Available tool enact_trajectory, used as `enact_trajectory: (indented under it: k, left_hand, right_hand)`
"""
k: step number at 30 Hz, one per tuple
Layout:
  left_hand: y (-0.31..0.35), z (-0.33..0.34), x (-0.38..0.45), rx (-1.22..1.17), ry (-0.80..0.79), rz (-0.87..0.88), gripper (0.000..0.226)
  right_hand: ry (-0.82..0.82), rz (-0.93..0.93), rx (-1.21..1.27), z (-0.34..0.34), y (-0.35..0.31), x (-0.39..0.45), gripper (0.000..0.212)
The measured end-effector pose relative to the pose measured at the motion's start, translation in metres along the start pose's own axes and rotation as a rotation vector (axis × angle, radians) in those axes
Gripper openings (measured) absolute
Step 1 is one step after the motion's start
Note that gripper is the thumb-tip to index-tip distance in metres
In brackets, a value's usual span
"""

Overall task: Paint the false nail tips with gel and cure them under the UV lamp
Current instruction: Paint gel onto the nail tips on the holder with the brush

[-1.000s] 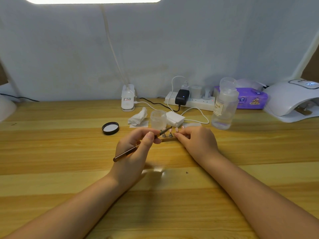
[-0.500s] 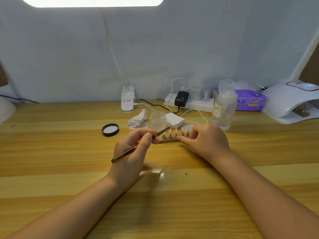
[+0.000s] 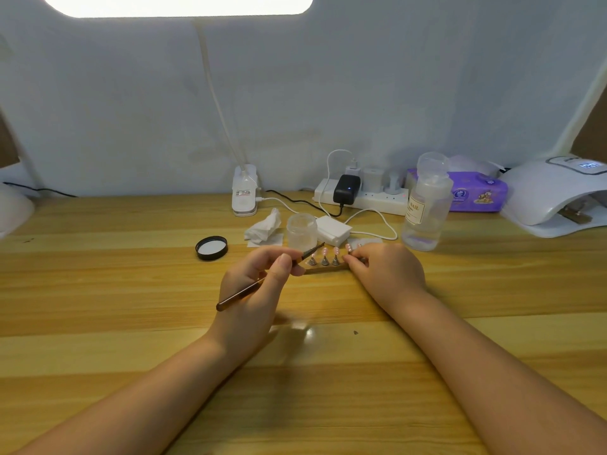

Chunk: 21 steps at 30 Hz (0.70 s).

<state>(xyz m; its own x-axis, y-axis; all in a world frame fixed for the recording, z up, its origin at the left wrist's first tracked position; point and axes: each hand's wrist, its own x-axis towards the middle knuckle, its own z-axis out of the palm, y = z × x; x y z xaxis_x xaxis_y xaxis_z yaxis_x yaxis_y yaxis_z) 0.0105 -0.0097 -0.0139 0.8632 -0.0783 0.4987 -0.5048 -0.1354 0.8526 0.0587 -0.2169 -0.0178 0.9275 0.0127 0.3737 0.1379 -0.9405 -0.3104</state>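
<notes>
Head view: left hand pinches the brush; right hand fingertips grip the nail-tip holder strip.

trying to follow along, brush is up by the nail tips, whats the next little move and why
Probably lower the brush tip onto the leftmost nail tip. The left hand pinches the brush with its tip just above the row, the right hand holds the wooden strip at its right end, and the jar stands open behind.
</notes>
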Motion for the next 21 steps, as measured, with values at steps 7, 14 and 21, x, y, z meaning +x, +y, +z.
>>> enact_trajectory:
  k: [7, 14, 21]
  left_hand:
    - [0.0, 0.0, 0.0, 0.012, 0.012, -0.01, 0.023]
    - [0.005, -0.001, 0.008, 0.017, 0.058, 0.011, 0.014]
    - [0.016, -0.016, 0.04, 0.137, 0.137, 0.013, 0.013]
  right_hand:
    - [0.022, -0.041, 0.014, -0.002, -0.001, -0.002, 0.025]
    - [0.184, -0.109, 0.242, -0.003, -0.003, -0.01, 0.009]
    - [0.246, -0.145, 0.422, -0.001, -0.009, -0.012, 0.005]
